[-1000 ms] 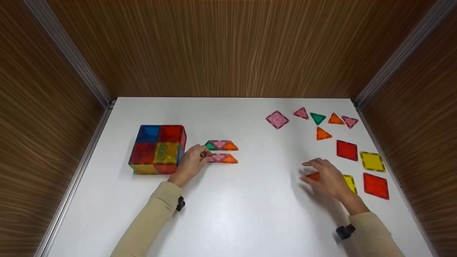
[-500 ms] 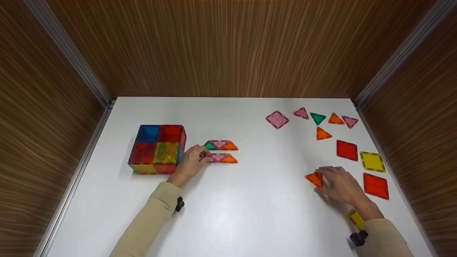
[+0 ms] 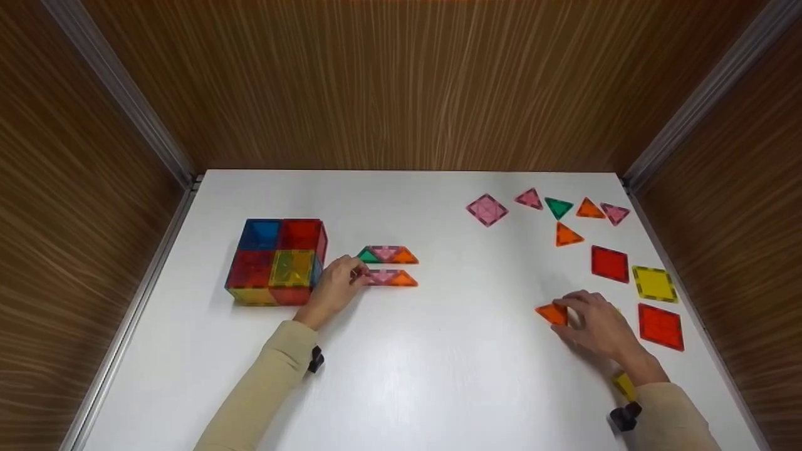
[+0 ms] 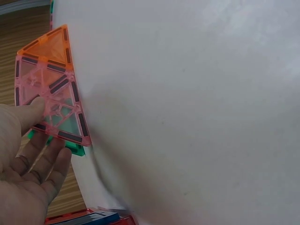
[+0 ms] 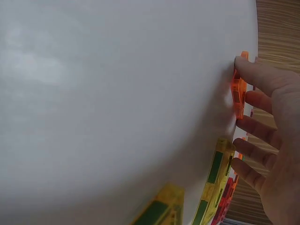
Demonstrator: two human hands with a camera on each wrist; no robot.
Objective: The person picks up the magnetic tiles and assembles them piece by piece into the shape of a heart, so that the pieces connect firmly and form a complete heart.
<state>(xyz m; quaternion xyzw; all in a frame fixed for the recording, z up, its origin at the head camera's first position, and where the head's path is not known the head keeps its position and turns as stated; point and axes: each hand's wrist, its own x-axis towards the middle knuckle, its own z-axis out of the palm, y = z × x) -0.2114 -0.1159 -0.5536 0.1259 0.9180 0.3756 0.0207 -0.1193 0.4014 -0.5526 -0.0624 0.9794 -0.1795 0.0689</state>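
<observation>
My left hand [image 3: 338, 285] is at the left end of the nearer row of magnetic triangle tiles. This row shows a pink triangle [image 3: 383, 277] and an orange triangle [image 3: 404, 279]. In the left wrist view the thumb lies on a pink tile [image 4: 51, 96], fingers behind its lower edge, with a green tile [image 4: 77, 150] poking out beneath. A second row with a green triangle [image 3: 369, 255] lies just behind. My right hand [image 3: 595, 326] grips an orange triangle tile [image 3: 551, 314] by its right side, thumb and fingers on its edge; the other fingers are spread.
A block built of blue, red and yellow tiles [image 3: 257, 269] stands at the left. Loose triangles such as a green one [image 3: 558, 207], a pink square [image 3: 487, 210], red squares [image 3: 661, 327] and yellow squares [image 3: 654, 284] lie at the right. Wood-grain walls [image 3: 401, 88] enclose the table.
My right hand has drawn back to the right and nearer, its fingers now at the right edge of the orange triangle. My left hand has stayed at the row.
</observation>
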